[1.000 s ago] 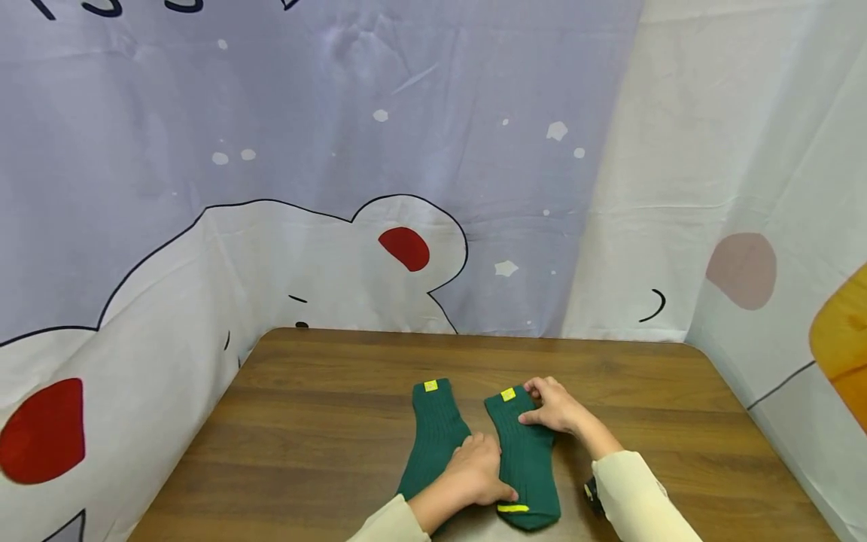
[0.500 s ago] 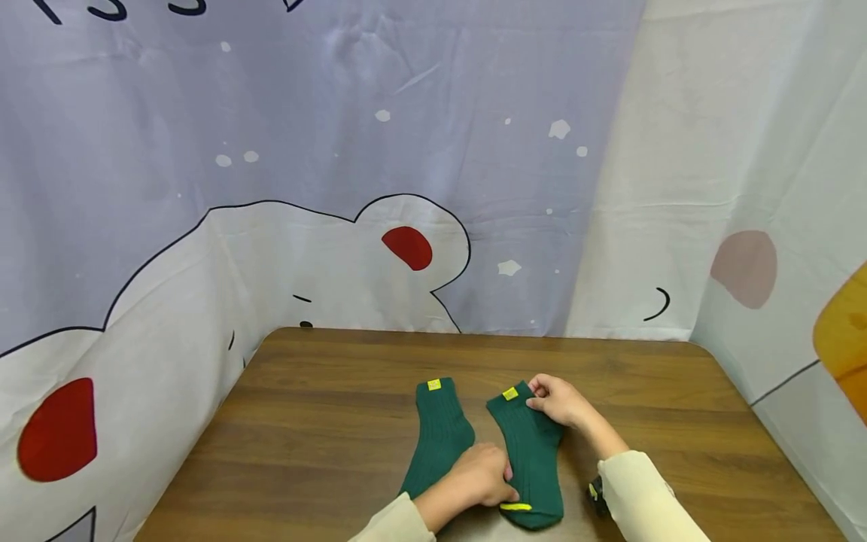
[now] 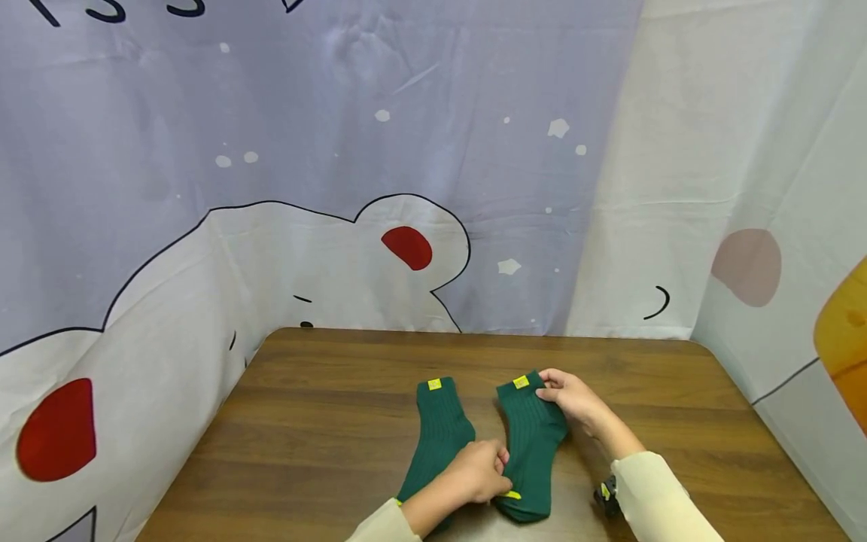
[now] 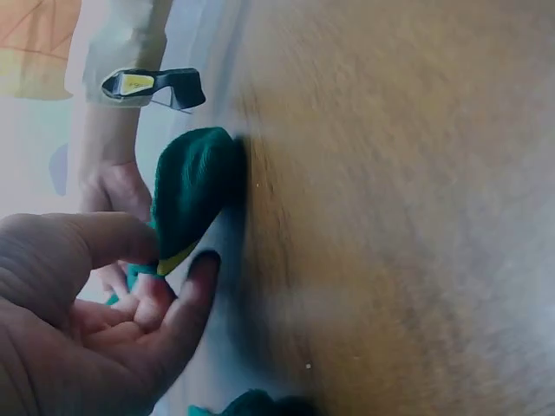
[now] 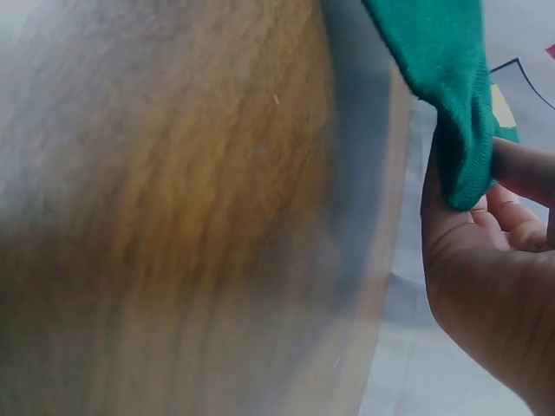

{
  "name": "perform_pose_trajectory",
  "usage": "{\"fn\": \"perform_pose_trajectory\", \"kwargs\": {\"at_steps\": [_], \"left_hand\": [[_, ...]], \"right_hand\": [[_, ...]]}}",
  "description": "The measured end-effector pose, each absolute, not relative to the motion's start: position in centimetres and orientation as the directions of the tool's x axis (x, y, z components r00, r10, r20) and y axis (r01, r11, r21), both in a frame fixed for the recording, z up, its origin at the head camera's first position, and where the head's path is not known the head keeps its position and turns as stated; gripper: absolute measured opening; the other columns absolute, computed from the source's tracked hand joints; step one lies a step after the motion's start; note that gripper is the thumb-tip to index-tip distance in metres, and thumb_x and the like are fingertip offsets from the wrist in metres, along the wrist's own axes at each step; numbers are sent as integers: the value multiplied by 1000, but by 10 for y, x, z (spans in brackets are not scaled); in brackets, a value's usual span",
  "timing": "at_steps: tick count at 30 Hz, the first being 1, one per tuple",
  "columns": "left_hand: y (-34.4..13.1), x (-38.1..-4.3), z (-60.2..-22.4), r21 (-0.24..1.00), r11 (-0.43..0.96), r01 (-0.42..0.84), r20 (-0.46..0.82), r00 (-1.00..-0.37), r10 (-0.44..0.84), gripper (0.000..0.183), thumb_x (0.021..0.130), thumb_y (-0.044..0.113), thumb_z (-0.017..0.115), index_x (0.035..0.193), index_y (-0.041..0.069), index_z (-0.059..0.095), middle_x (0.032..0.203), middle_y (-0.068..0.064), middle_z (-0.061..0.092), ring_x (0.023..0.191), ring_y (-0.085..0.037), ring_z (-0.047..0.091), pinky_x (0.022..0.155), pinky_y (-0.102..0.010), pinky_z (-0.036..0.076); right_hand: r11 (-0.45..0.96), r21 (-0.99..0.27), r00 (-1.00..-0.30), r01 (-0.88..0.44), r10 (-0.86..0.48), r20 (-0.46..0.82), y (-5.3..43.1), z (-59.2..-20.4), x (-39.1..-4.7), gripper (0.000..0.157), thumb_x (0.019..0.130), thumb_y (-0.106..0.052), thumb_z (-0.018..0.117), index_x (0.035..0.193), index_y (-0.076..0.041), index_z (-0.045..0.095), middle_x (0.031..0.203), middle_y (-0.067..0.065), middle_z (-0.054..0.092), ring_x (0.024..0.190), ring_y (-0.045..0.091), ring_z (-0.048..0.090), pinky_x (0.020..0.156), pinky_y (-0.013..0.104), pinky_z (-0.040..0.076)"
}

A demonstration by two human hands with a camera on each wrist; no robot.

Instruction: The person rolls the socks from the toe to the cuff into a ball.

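On my feed I have a brown wood-grain surface [image 3: 325,421] with rounded far corners. Behind its far edge I see a lightly creased printed cloth [image 3: 305,113], lavender turning white towards the surface's right end. Above that far edge, a red patch [image 3: 408,248] sits inside a white shape [image 3: 305,256] outlined in black; I get a larger red patch [image 3: 57,430] left of the surface. Beyond the surface's far right corner I make out a dusty-pink patch [image 3: 747,267], and right of the surface, a yellow-orange shape [image 3: 847,331].
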State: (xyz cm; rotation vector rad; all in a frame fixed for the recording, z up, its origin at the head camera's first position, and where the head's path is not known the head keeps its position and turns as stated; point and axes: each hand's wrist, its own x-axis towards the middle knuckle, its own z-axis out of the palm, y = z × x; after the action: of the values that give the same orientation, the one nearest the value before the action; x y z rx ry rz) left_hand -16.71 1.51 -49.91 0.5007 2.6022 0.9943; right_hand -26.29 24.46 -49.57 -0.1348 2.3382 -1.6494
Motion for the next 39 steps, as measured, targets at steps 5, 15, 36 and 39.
{"fn": "perform_pose_trajectory", "kwargs": {"at_steps": [5,15,36,39], "left_hand": [[11,-164,-501,793,589,155,-138,-897,421,30,75,0,80,86,13,55,76,5,56,68,-8,51,64,-24,45],[2,-157,-500,874,471,123,-107,-895,432,32,82,-2,75,100,15,54,63,9,45,58,-7,43,60,-21,37],[-22,-147,-495,937,350,10,-153,-886,437,41,78,-8,73,106,14,51,70,4,40,60,-10,41,54,-21,36],[-24,-147,-494,937,349,11,-154,-884,441,41,79,-8,73,107,13,51,70,4,41,60,-10,41,54,-21,35]], "right_hand": [[276,-953,-953,126,-234,-194,250,-494,-264,28,103,-17,58,122,3,56,92,1,62,78,14,59,68,30,53],[328,-939,-960,107,-212,-183,254,-487,-261,30,103,-25,60,122,-1,56,99,4,62,84,17,60,75,36,55],[293,-950,-963,112,-202,-176,240,-480,-260,29,101,-22,62,121,-2,54,79,-2,48,69,12,47,65,31,47],[290,-951,-962,106,-213,-172,237,-478,-260,24,101,-20,62,117,-2,55,73,-4,43,63,10,40,60,28,41]]}}
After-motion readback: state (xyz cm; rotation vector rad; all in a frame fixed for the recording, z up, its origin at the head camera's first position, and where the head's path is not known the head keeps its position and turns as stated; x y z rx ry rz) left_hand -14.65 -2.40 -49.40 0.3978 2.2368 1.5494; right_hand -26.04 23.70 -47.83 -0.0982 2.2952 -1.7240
